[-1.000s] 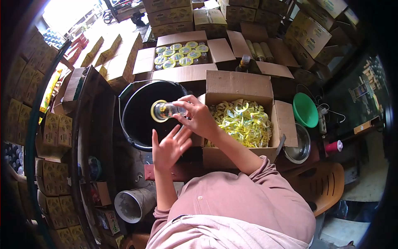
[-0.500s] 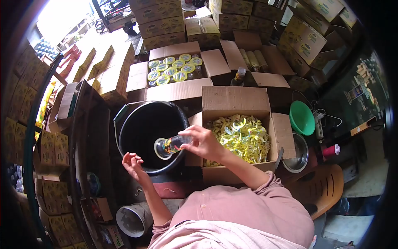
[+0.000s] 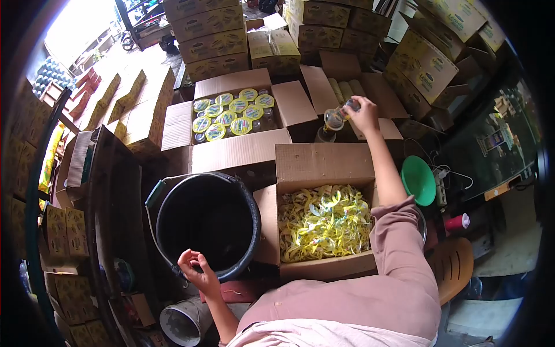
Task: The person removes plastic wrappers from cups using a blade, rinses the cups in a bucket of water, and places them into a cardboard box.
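Note:
My right hand (image 3: 363, 115) reaches forward beyond the box of yellow strips and grips a small clear jar (image 3: 336, 119) by one end, tilted. Just under that jar stands another glass jar (image 3: 325, 135); whether the two touch I cannot tell. My left hand (image 3: 198, 269) hangs over the near rim of the black bucket (image 3: 250, 254), fingers curled loosely with nothing in them. The open carton (image 3: 324, 267) in front of me holds a heap of yellow and white strips (image 3: 324, 222).
An open box (image 3: 240, 151) of yellow-lidded jars stands ahead. Behind my right hand, another box (image 3: 384, 92) holds long cylinders. A green bowl (image 3: 417, 180) and a pink spool (image 3: 457, 222) are at the right, a grey bucket (image 3: 180, 324) at lower left.
My right hand has carried the jar from over the black bucket forward and right, to beside the standing jar. My left hand stays by the bucket's near rim. The view has shifted.

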